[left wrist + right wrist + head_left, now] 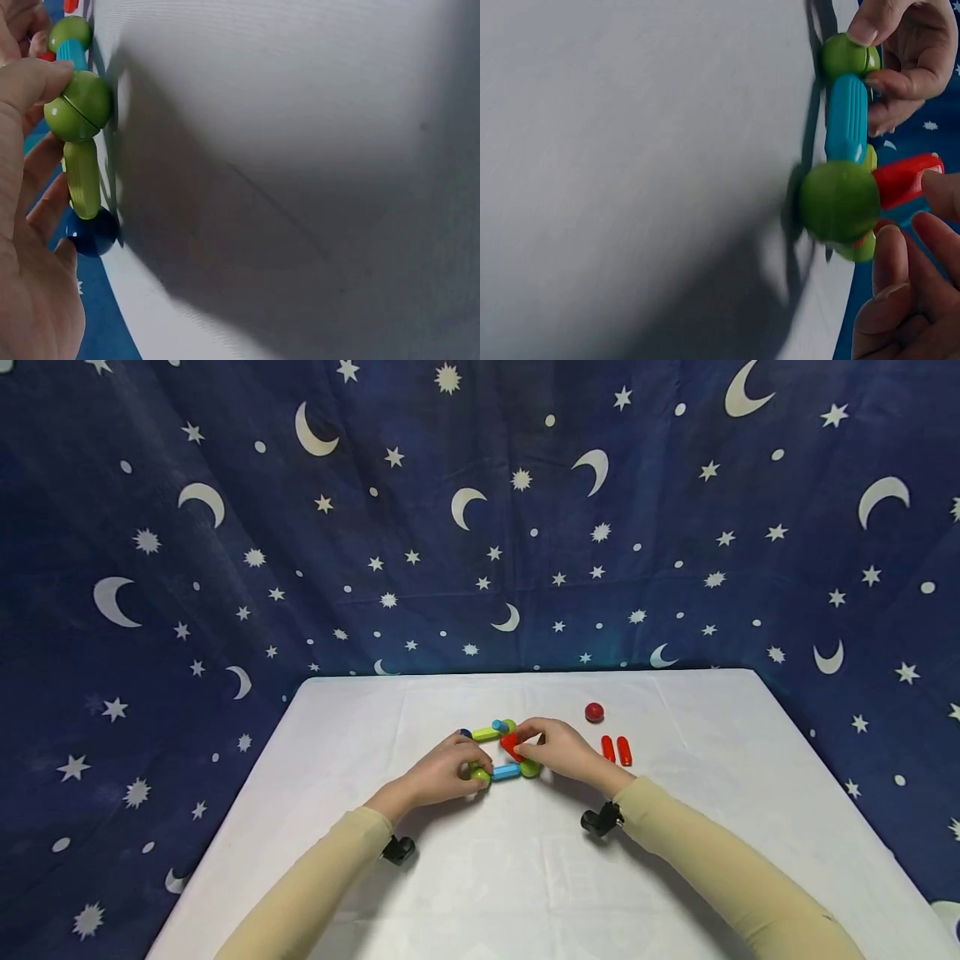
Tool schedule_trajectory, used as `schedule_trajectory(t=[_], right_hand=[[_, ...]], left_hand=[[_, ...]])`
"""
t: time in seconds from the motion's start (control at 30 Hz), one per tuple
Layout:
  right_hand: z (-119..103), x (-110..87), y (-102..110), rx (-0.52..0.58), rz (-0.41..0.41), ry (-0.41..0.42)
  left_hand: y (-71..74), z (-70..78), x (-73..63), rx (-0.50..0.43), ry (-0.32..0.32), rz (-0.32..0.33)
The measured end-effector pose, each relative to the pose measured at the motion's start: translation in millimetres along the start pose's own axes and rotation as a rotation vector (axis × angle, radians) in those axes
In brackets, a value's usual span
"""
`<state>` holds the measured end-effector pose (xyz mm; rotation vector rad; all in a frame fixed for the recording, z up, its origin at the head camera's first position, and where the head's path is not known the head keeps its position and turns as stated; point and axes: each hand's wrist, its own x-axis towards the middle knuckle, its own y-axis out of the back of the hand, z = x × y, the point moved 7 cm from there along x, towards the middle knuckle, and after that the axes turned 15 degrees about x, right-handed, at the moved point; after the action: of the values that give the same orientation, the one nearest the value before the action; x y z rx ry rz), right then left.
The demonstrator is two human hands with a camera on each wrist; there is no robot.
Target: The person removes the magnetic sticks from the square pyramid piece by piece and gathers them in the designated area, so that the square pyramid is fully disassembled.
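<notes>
On the table a frame of toy balls and rods lies between the hands. My left hand (pixel 450 768) grips a green ball (pixel 78 107) at its near left corner, thumb on top. From that ball a light blue rod (pixel 847 118) runs to another green ball (pixel 840 202), and a yellow-green rod (pixel 82 180) leads to a dark blue ball (pixel 94 232). My right hand (pixel 558 750) pinches a red rod (pixel 906 180), which stands up from the near right green ball. At the far side are another yellow-green rod (pixel 486 735) and an upright blue rod (pixel 500 725).
A red ball (pixel 594 712) sits on the white-covered table (pixel 480 877), behind and right of the right hand. Two loose red rods (pixel 616 750) lie side by side near the right wrist. A dark blue curtain (pixel 420 527) with moons and stars hangs behind the table.
</notes>
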<state>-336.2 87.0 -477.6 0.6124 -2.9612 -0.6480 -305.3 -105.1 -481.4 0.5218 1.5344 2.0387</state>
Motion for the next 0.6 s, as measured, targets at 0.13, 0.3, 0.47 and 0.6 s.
schedule_trajectory(t=[0.13, 0.3, 0.47, 0.6], right_hand=[[-1, 4.4, -9, 0.044, -0.029, 0.010], [2, 4.3, -10, 0.111, -0.013, 0.014], [15, 0.1, -4, 0.253, 0.049, -0.065], [27, -7.0, -4, 0.371, 0.105, -0.167]], left_hand=[[0.4, 0.7, 1.1, 0.020, -0.030, 0.019], [2.5, -2.7, 2.2, 0.074, -0.017, 0.041], [8.0, -8.4, 3.1, 0.115, 0.003, 0.122], [10.7, -12.2, 3.9, 0.153, 0.072, 0.197]])
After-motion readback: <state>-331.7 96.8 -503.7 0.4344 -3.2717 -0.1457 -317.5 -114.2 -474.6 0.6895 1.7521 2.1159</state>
